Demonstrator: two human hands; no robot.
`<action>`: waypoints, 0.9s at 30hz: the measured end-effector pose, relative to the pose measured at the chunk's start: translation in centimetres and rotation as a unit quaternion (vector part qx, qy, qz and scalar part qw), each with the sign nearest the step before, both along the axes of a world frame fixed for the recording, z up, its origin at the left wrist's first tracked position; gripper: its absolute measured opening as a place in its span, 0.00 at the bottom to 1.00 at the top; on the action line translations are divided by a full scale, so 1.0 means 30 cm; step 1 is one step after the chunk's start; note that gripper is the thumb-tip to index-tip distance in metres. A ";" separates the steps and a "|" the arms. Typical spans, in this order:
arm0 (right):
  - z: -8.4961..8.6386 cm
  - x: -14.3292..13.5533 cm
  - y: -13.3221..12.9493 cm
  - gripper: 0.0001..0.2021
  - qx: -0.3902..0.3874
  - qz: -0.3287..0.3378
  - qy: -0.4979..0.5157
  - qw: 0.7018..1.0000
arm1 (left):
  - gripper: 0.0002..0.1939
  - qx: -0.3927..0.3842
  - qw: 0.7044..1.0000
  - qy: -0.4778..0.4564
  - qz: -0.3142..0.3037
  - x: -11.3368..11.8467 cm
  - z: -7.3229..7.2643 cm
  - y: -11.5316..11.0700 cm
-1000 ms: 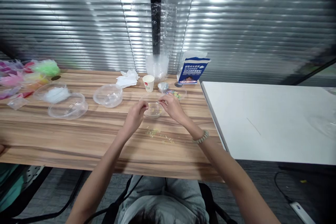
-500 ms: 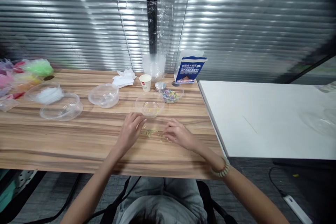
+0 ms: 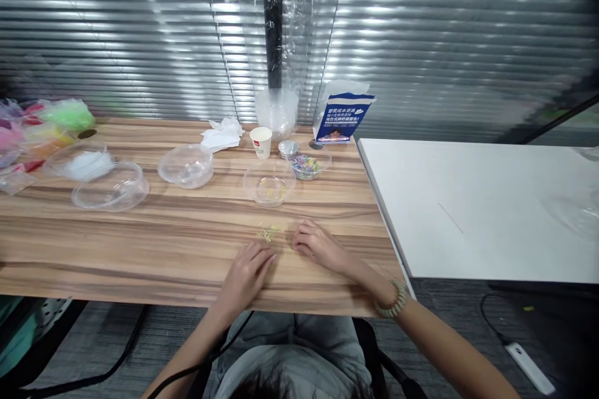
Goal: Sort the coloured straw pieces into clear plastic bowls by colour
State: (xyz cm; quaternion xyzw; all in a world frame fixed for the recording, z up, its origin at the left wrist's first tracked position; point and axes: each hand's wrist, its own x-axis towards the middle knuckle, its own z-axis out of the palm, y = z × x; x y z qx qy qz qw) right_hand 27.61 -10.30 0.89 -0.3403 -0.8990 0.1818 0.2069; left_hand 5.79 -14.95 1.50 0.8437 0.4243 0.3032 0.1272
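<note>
A small scatter of thin yellow-green pieces lies on the wooden table. Just below it, close to the front edge, my left hand rests with its fingers drawn together. My right hand is right of the pieces, fingers curled and tips on the tabletop. Whether either hand pinches a piece cannot be made out. Beyond the hands stands a clear plastic bowl with a few yellow bits inside. Behind it to the right is another clear bowl holding many-coloured small pieces.
At the back are a paper cup, a small metal tin, white tissues and a blue-and-white bag. More clear bowls stand left, near colourful bags. A white table adjoins on the right.
My left hand has drawn back toward the table's front edge and slightly right, away from the bowl. The right hand has barely moved. The yellow-green pieces now lie more bunched.
</note>
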 end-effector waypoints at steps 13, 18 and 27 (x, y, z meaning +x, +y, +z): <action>0.174 0.027 0.150 0.04 0.033 -0.152 0.180 0.971 | 0.05 -0.051 0.997 0.044 -0.046 0.189 -0.038 0.072; 0.208 -0.017 0.239 0.02 0.033 -0.143 0.195 0.970 | 0.05 -0.082 0.993 0.078 -0.040 0.206 -0.024 0.074; 0.213 -0.100 0.289 0.04 0.056 -0.128 0.176 0.974 | 0.07 -0.081 0.995 0.033 -0.044 0.191 -0.009 0.064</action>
